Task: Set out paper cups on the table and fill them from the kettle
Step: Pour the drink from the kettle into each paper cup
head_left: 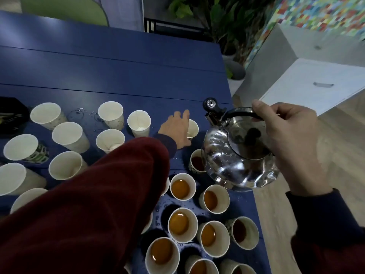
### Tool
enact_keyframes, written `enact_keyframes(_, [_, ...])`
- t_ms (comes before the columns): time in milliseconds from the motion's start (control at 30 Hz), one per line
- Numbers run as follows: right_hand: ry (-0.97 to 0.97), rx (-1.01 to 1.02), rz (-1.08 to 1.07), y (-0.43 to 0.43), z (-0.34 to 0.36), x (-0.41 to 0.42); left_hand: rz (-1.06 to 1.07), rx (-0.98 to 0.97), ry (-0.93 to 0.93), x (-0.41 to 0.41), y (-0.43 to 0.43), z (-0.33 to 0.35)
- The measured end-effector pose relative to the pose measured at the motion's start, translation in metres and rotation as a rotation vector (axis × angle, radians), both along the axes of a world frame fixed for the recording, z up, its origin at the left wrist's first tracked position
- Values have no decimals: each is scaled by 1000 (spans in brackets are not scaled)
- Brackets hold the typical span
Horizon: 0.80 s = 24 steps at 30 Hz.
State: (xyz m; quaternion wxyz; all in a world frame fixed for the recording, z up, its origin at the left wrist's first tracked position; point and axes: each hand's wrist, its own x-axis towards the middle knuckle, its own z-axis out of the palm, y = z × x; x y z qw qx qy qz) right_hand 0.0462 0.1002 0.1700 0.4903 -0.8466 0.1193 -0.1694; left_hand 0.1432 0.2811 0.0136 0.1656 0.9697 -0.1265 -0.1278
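At the far left a dark, flat object is cut off by the frame edge. Beside it, empty paper cups with white, matte insides and round rims are spread over the blue table, whose painted planks are marked by long seams and wet patches. A soft maroon sleeve is stretched across the middle, and the left hand is closed around a small cup, thumb on its near side and fingers past its far rim. Below and to the right, filled cups of amber liquid are clustered near the table's right edge. Above them a rounded, dented kettle of polished steel is held clear of the table, its black whistle cap pointed away. Its curved black handle is gripped by the right hand, fingers curled round it. A white cabinet is seen on the wooden floor beyond.
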Motion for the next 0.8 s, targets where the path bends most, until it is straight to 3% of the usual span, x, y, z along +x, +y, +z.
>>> enact_keyframes(167, [34, -69, 15, -2, -3, 6, -70, -28, 59, 21, 2, -18])
enact_keyframes(333, [25, -68, 40, -2, -3, 8, 59, -202, 17, 17, 5, -15])
enact_keyframes(467, [28, -82, 66, 1, 1, 4, 107, -362, -62, -7, 12, 13])
enact_keyframes(600, [23, -138, 158, 6, 15, -5, 31, -392, -161, -46, 31, 44])
enact_keyframes(800, [45, -180, 255, 16, 36, -34, 98, -472, -241, -103, 61, 83])
